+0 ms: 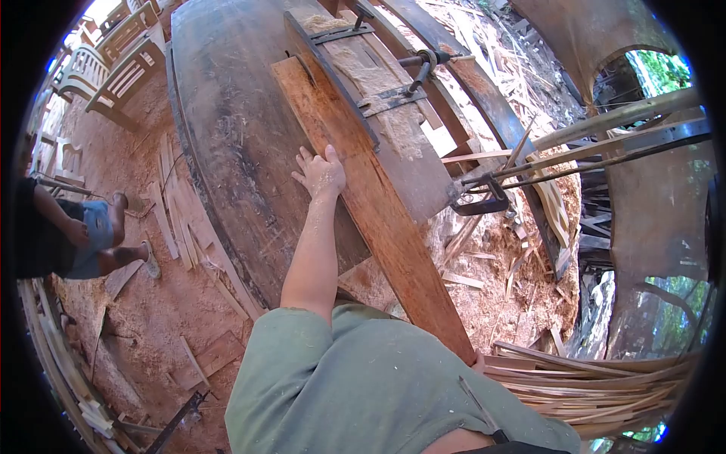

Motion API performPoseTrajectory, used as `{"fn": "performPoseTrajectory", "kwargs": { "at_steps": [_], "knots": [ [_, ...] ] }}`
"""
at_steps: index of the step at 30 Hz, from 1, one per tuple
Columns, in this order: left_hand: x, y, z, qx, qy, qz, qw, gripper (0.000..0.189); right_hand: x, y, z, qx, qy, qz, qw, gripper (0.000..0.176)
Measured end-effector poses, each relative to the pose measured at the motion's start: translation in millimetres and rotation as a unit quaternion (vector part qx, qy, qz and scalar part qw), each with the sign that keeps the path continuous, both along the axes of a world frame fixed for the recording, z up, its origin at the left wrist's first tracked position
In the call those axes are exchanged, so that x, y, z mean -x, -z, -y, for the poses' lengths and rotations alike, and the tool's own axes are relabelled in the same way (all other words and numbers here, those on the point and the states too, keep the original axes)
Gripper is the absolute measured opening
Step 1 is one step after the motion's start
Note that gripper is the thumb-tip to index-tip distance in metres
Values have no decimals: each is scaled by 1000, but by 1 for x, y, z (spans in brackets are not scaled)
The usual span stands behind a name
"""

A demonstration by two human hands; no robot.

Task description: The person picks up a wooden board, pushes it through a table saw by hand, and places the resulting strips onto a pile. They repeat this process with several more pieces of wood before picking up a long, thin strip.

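Note:
A long reddish-brown wooden plank (378, 200) runs across the worktable (227, 136) and past its near edge, alongside a dark straight fence strip (333, 83). My left hand (321, 174) lies on the plank's left edge, fingers spread and dusted with sawdust. At the near end of the plank, beside my green shirt, a small part of my right hand (478, 362) shows, gripping that end; most of it is hidden. Metal straps (393, 100) and a clamp (425, 68) sit on the sawdust-covered board right of the fence.
A C-clamp (484, 198) grips the table's right side. Wood strips (590, 386) are piled at the lower right. On the left are plastic chairs (113, 76), a person in shorts (94, 234) and a handsaw (178, 424). Offcuts and sawdust cover the ground.

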State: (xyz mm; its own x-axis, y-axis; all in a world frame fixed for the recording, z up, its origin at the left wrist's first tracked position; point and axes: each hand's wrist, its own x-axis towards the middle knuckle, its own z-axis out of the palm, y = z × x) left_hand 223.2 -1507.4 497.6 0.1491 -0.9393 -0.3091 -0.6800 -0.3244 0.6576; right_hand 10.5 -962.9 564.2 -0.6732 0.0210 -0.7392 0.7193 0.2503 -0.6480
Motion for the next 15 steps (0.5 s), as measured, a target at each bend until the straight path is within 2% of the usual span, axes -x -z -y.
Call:
{"fn": "performPoseTrajectory", "kwargs": {
  "at_steps": [3, 5, 15],
  "knots": [
    [-2, -3, 9, -3, 0, -3, 1000, 73, 3, 7, 1, -1, 0, -1, 1000, 45],
    [-3, -1, 15, 2, -4, -2, 1000, 73, 12, 25, -10, 42, 6, 39, 998, 46],
    [-10, 3, 43, 1, -5, 10, 1000, 71, -14, -5, 47, 38, -8, 70, 997, 51]
  ]
}}
